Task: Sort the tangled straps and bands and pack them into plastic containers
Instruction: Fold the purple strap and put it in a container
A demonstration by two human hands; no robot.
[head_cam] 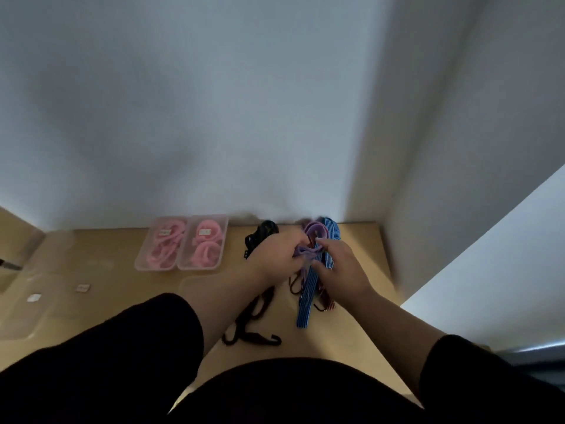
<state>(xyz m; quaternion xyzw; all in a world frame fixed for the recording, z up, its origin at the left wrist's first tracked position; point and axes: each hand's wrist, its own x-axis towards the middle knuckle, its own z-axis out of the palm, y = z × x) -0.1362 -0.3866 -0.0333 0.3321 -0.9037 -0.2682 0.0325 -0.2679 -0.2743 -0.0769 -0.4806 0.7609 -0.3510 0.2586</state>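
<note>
Centrally, both hands meet over a tangle of straps on the table [351,301]; the left hand [282,255] curls round a purple band [305,251], the right hand [339,267] pinches the same band from the other side — neither nearer. A blue strap [305,304] runs lengthwise toward the person beneath them (two pink-filled containers [183,243] sit well left).

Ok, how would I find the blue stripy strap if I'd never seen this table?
Look at the tan table, near the wall corner on its right side. Where both hands meet over a tangle, the blue striped strap runs from the wall toward the person. It is the only blue one; its neighbours are purple, dark red and black.
</note>
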